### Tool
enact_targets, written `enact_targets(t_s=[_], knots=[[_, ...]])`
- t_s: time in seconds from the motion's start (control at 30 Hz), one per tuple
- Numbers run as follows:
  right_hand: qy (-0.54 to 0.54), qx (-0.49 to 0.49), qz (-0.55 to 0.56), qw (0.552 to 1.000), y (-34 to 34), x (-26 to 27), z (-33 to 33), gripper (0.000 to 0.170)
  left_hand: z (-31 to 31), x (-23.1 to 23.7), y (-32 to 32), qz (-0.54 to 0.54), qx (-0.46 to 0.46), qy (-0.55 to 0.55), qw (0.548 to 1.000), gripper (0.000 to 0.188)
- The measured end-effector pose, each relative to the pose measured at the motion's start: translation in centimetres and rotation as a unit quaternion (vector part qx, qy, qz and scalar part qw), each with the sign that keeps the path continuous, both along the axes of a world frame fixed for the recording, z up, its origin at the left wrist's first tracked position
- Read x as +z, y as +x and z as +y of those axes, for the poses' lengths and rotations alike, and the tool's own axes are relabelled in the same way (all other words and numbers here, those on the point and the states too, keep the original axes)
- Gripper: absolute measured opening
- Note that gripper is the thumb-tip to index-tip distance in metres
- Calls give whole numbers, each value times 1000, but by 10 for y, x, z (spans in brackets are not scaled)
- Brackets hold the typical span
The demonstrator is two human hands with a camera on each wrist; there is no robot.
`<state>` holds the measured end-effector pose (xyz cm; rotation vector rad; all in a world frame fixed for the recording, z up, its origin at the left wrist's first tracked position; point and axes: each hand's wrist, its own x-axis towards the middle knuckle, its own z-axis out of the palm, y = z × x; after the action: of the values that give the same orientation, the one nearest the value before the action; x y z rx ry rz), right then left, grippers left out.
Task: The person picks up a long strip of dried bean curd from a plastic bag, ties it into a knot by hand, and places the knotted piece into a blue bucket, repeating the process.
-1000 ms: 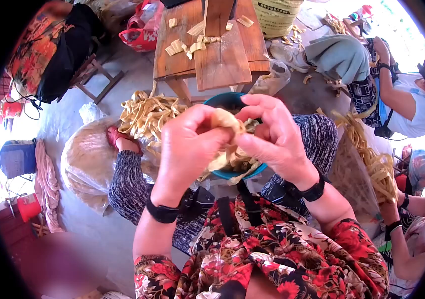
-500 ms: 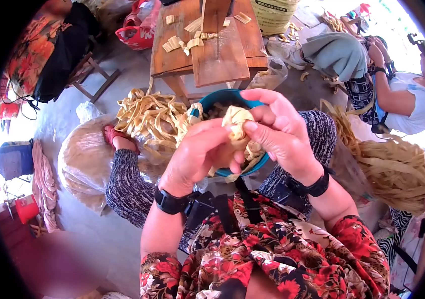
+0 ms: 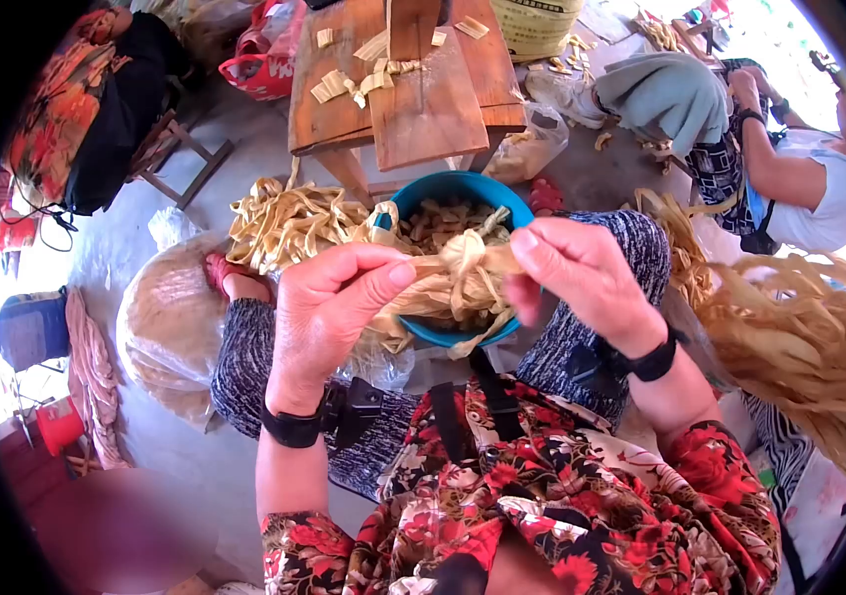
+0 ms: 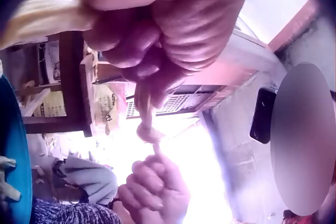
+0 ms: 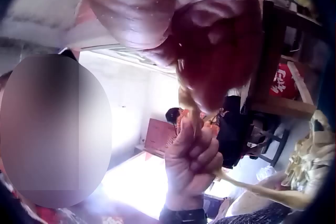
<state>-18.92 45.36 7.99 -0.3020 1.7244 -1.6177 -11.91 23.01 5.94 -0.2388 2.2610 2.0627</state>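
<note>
- While stretched between both hands, bunches into a lumpy knot (image 3: 465, 252) midway along a pale yellow strip (image 3: 429, 265), held up in front of the tub's mouth in the head view.
- At one end, pinched between thumb and curled fingers of the left hand (image 3: 329, 307); in the right wrist view, runs on past that hand as a tail toward the loose heap.
- At the other end, nipped by thumb and fingers of the right hand (image 3: 587, 273) — lower fingers blurred in the head view.
- Around both wrists, black bands (image 3: 289, 428).
- Just beyond the hands, a blue tub (image 3: 430, 186) between the knees, with brownish pieces (image 3: 440, 220) inside.
- Beside the tub, to the left, a heap of loose strips (image 3: 284, 228) next to a bulging plastic bag (image 3: 170, 317).
- Well to the right, a large bundle of strips (image 3: 810, 347).
- Past the tub, a wooden bench (image 3: 334, 129) bearing a flat board (image 3: 430, 119) and short cut pieces (image 3: 330, 86).
- Farthest out, a red bag (image 3: 262, 59), a printed sack (image 3: 540, 30) and — at right — a seated person (image 3: 810, 193) with a grey cloth (image 3: 666, 99) over the lap.
</note>
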Motion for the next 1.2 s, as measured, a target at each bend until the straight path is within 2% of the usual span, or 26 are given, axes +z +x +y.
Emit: enact_targets(t_s=[0.03, 0.07, 0.1, 0.13, 0.2, 0.23, 0.3, 0.33, 0.37, 0.43, 0.5, 0.53, 0.63, 0.73, 0.83, 0.87, 0.97, 1.0, 1.1, 1.13, 1.17, 1.2], knots=[[-52, -8, 81, 995, -6, -11, -3, 35, 1, 0, -2, 23, 12, -3, 1000, 13], [-45, 3, 90, 995, -14, -14, -2, 39, 3, 1, -3, 44, 21, -3, 999, 12], [-36, 14, 100, 994, -20, -14, 0, 43, 4, 1, -5, 82, 2, -51, 995, 12], [-8, 55, 18, 998, -24, -5, -1, 45, 6, 4, -7, 121, -16, -97, 988, 12], [44, 138, -146, 979, -31, 18, -12, 48, 10, 12, -10, 181, -49, -176, 966, 11], [4, 205, -182, 962, -32, 16, -16, 45, 11, 15, -12, 214, -55, -184, 958, 10], [-40, 277, -272, 921, -35, 14, -19, 40, 11, 21, -15, 280, -68, -201, 936, 9], [-68, 270, -268, 922, -34, 6, -18, 34, 7, 22, -15, 305, -69, -239, 919, 9], [-36, 301, -182, 936, -36, 7, -15, 31, 2, 30, -13, 307, -87, -317, 893, 8], [-3, 285, -175, 942, -42, 5, -6, 31, -13, 19, -18, 268, -72, -304, 911, 8], [66, 216, -124, 966, -50, 5, -13, 31, -12, 13, -33, 176, -22, -247, 953, 8], [64, 189, -84, 976, -58, 2, -15, 30, -10, 12, -42, 127, 3, -217, 968, 9], [105, 44, 117, 987, -81, 0, -39, 24, -8, 15, -82, 47, 61, -186, 980, 15], [126, -35, 390, 911, -109, -23, -52, 20, -8, 7, -117, 48, 94, -225, 969, 20], [230, -59, 532, 813, -123, -46, -62, 22, -8, -22, -136, 132, 124, -269, 946, 23], [262, -61, 521, 810, -123, -46, -60, 22, -11, -26, -136, 135, 142, -306, 932, 25], [245, -61, 479, 841, -117, -32, -46, 25, -17, -14, -119, 34, 119, -150, 981, 28], [285, -28, 524, 802, -109, -23, -42, 28, -14, -10, -113, 20, 88, -92, 992, 29], [83, -26, 412, 907, -78, -8, -47, 28, 8, 24, -95, -89, 27, 80, 993, 26], [-26, -67, 326, 943, -65, -10, -48, 26, 13, 24, -90, -81, 6, 110, 991, 22], [-118, -100, 327, 932, -59, -17, -51, 22, 19, 29, -81, -75, 17, 113, 991, 20], [-114, -125, 274, 947, -51, -15, -44, 22, 24, 39, -69, -69, 22, 118, 990, 18]])
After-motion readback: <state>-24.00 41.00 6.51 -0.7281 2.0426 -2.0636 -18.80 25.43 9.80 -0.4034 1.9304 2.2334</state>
